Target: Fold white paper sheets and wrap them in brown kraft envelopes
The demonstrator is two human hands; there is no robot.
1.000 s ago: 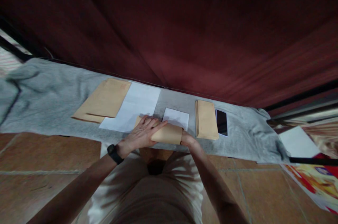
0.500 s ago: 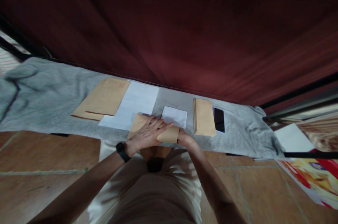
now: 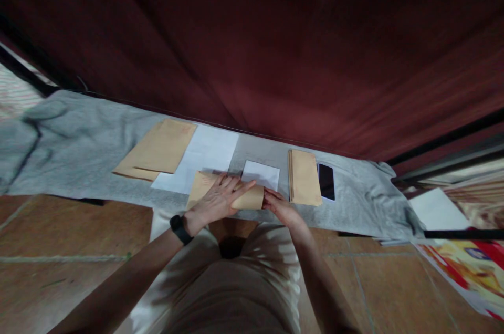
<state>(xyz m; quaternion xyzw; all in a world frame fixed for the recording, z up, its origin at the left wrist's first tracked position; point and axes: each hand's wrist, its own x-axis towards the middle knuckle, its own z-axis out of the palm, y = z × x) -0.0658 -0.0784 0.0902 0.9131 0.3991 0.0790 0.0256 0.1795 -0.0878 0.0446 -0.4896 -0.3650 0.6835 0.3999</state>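
A brown envelope lies on the grey cloth in front of me. My left hand, with a black watch on the wrist, lies flat on top of it, fingers stretched out. My right hand pinches the envelope's right end with its fingertips. Just behind the envelope sits a small folded white paper, and a larger white sheet lies to the left of that.
Large brown envelopes lie at the left on the cloth. A stack of brown envelopes and a dark phone lie to the right. A dark red curtain hangs behind. White paper and a colourful printed sheet sit at far right.
The envelope under my hands has slid a little to the left. My right hand has come out from behind its right end and now shows its fingers pinching that end.
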